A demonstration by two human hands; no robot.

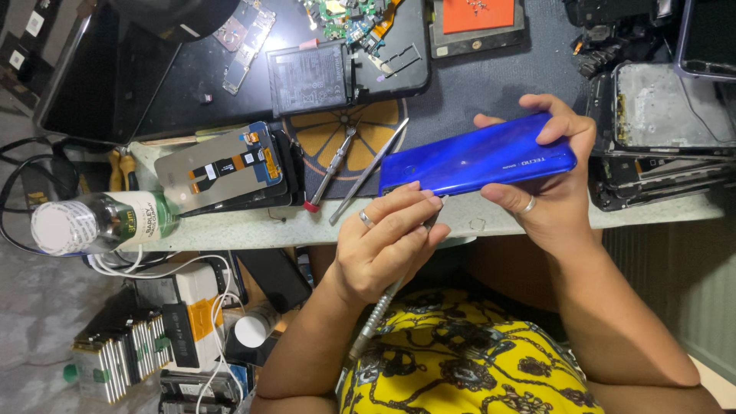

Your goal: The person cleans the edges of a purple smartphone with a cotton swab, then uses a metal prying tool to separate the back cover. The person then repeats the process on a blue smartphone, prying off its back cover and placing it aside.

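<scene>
A glossy blue phone (468,157) lies back side up, held over the front edge of the workbench. My right hand (552,195) grips its right end, thumb underneath and fingers curled over the far edge. My left hand (383,241) is closed around a thin metal tool with a knurled handle (379,310). The tool's tip sits at the near edge of the phone, hidden behind my fingers. Both hands wear a ring.
A screwdriver with a red end (330,170) and tweezers (368,172) lie on a round orange mat (345,134). Left are a detached screen panel (218,165) and a plastic bottle (100,222). A battery (310,77) and circuit board (349,19) lie farther back; opened phone frames (663,107) are stacked right.
</scene>
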